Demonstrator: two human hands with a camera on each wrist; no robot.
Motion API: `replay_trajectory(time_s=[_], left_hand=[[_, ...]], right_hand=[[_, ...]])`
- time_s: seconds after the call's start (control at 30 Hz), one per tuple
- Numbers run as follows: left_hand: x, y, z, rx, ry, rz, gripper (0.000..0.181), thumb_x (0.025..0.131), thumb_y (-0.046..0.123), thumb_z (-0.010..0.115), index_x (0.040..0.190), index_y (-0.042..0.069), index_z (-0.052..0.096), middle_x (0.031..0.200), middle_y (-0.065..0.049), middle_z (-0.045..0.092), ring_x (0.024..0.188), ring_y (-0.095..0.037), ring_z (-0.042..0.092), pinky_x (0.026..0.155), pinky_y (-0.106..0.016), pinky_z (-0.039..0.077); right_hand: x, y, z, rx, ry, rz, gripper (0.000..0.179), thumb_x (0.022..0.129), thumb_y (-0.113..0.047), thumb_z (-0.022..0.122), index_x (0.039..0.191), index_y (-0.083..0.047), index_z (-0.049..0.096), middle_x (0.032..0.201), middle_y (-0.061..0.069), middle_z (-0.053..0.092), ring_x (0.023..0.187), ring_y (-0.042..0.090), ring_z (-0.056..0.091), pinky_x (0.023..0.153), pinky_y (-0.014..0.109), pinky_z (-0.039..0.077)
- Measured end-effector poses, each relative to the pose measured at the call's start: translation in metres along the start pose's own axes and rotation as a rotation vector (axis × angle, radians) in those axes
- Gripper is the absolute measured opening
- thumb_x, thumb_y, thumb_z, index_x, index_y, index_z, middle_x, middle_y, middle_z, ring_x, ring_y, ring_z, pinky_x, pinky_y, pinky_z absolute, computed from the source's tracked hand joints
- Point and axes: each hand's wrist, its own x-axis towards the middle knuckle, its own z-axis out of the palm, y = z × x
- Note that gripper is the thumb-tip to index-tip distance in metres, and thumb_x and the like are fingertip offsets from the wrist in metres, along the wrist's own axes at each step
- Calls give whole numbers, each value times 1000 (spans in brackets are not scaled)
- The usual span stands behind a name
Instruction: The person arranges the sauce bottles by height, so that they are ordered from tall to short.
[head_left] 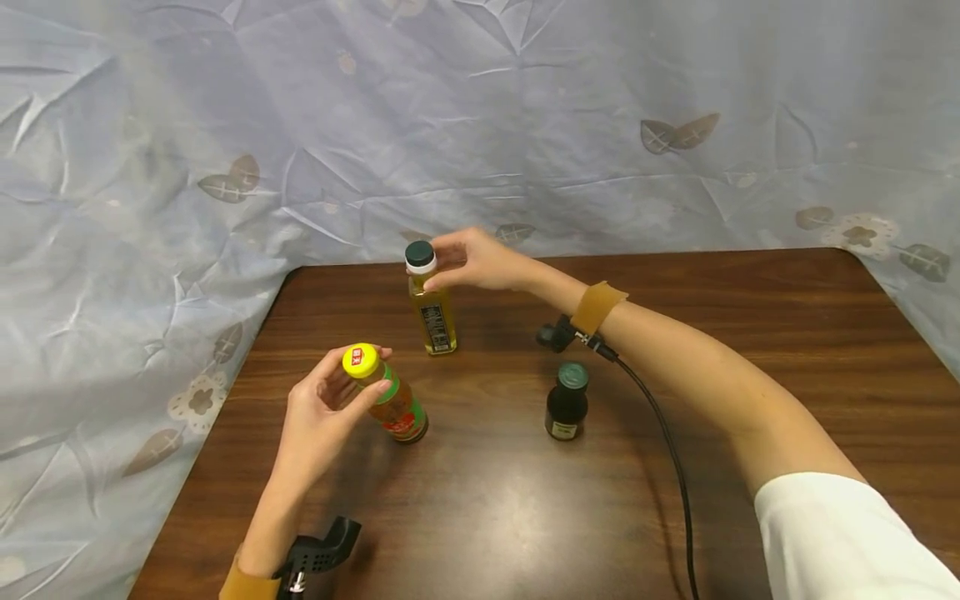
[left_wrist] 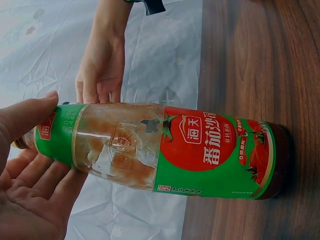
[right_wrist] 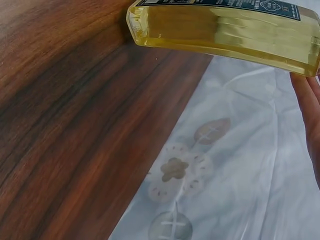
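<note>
My left hand [head_left: 318,421] grips a glass ketchup bottle [head_left: 403,412] round its upper part, thumb on one side and fingers on the other. This bottle has a yellow cap and a green and red label with a tomato, and in the left wrist view sauce smears the inside of its glass [left_wrist: 117,142]. Farther back, my right hand [head_left: 480,262] holds a squarish bottle of yellow oil [head_left: 443,321] near its neck. Its cap is dark green over a white collar. In the right wrist view the oil bottle [right_wrist: 220,30] shows its lower body, and only part of the hand appears.
A small dark bottle with a green cap [head_left: 573,376] stands right of the middle of the brown wooden table [head_left: 495,483], below my right forearm. A black cable [head_left: 678,475] runs from the right wrist camera. Pale patterned cloth [head_left: 480,125] hangs behind the table.
</note>
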Motion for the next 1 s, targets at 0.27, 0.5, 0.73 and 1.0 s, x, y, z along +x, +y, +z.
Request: replay_trajectory(time_s=[0.27, 0.5, 0.73, 1.0], left_hand=[[5, 4, 3, 12, -7, 22, 40, 81, 9, 70, 118, 8, 57, 114, -7, 62, 112, -18, 55, 97, -26, 42], [7, 27, 9, 11, -10, 26, 38, 81, 3, 69, 117, 0, 56, 113, -15, 62, 111, -22, 56, 97, -26, 43], [6, 35, 10, 36, -10, 34, 36, 81, 0, 67, 115, -5, 55, 112, -19, 61, 109, -27, 56, 96, -26, 44], [5, 35, 10, 31, -12, 36, 36, 81, 1, 68, 115, -5, 55, 112, -18, 61, 110, -26, 56, 96, -26, 44]], right_hand=[[-1, 2, 0, -35, 29, 36, 39, 81, -4, 69, 118, 4, 57, 112, 15, 62, 105, 24, 58, 92, 30, 47], [3, 16, -2, -69, 42, 45, 40, 82, -9, 69, 119, 1, 57, 112, 11, 62, 105, 20, 58, 94, 28, 45], [6, 27, -4, -102, 49, 41, 41, 81, -16, 71, 118, -5, 58, 111, 6, 63, 102, 15, 59, 94, 24, 45], [-5, -2, -3, -127, 23, 69, 42, 84, -8, 66, 123, 3, 53, 119, 15, 58, 111, 24, 55, 97, 32, 44]])
